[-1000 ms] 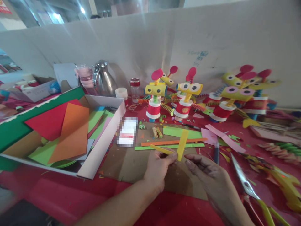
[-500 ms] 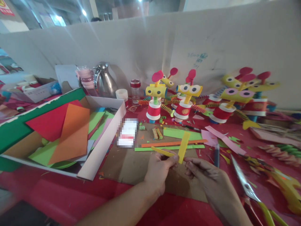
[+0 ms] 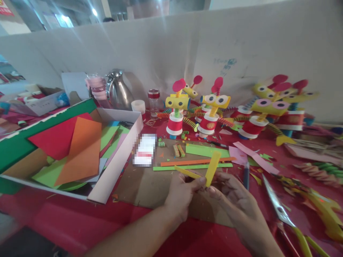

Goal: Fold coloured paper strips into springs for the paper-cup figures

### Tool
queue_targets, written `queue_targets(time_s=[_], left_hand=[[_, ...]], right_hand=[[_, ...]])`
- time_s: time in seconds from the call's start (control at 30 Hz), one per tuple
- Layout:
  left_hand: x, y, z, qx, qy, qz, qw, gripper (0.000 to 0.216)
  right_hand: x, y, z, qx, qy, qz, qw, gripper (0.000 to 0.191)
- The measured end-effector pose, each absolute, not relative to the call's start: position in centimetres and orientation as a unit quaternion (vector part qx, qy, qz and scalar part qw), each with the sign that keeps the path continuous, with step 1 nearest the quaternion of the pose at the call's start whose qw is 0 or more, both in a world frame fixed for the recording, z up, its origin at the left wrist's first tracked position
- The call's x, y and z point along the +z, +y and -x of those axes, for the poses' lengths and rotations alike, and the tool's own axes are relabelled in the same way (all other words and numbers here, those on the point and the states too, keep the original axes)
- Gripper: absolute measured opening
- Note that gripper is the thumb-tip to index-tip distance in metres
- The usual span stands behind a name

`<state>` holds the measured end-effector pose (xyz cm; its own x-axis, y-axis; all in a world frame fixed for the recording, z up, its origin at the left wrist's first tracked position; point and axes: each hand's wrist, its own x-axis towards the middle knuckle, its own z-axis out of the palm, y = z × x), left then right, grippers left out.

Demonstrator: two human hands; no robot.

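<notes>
I count two narrow yellow paper strips point(image 3: 213, 169), angled together above one cardboard sheet point(image 3: 150, 189). Left fingers point(image 3: 197, 183): pinched on them. Right fingers point(image 3: 215, 193): at their junction; I cannot tell whether closed.

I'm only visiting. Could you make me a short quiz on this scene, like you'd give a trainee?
1. What colour is the paper in the left grip?
2. True or false: the scissors lie inside the box.
3. Order these from left to right in the picture: red-lidded jar, scissors, metal jug.

Key:
1. Yellow.
2. False; they lie on the table, right of the box.
3. Metal jug, red-lidded jar, scissors.
</notes>
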<state>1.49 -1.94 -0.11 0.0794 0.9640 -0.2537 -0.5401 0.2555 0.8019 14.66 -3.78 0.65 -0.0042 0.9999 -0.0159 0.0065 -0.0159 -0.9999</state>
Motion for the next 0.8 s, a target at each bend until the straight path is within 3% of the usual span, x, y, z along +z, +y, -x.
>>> queue_targets(time_s=[0.13,0.5,0.8], left_hand=[[-0.07,-2.05,-1.64,0.540,0.392,-0.277,0.692,0.024],[0.26,-2.18,-1.68,0.536,0.381,-0.284,0.697,0.020],[0.04,-2.07,-1.53,0.544,0.382,-0.290,0.688,0.020]], right_hand=[[0.38,-3.79,-14.61,0.508,-0.478,0.536,0.476,0.023],[0.75,-3.29,-14.61,0.554,-0.399,0.550,0.481,0.029],[0.25,-3.23,-14.69,0.564,-0.416,0.521,0.488,0.022]])
